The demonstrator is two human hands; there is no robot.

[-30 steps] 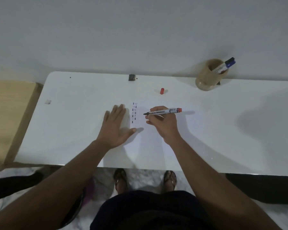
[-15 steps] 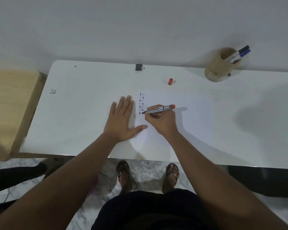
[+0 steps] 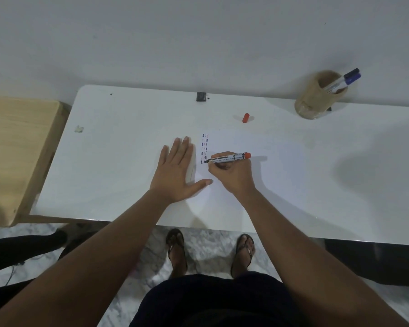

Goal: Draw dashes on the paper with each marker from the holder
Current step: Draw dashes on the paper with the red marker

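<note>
A white sheet of paper [image 3: 257,166] lies on the white table [image 3: 118,156], with columns of short dashes [image 3: 204,148] near its left edge. My right hand [image 3: 232,174] grips a red-ended marker [image 3: 229,158], its tip touching the paper at the bottom of the dash columns. My left hand [image 3: 175,173] lies flat, fingers spread, at the paper's left edge. The red cap [image 3: 246,117] lies on the table beyond the paper. A tan holder [image 3: 314,101] at the back right holds two markers [image 3: 345,81] with dark and blue caps.
A small black object [image 3: 200,96] sits at the table's back edge and a scrap [image 3: 79,129] lies at the left. A wooden surface [image 3: 17,147] adjoins the table on the left. My feet [image 3: 210,251] show below the front edge. A wall stands behind.
My right hand brought the marker down and left, from above the paper to the lower end of the dash columns. The left hand stayed flat. The camera view shifted.
</note>
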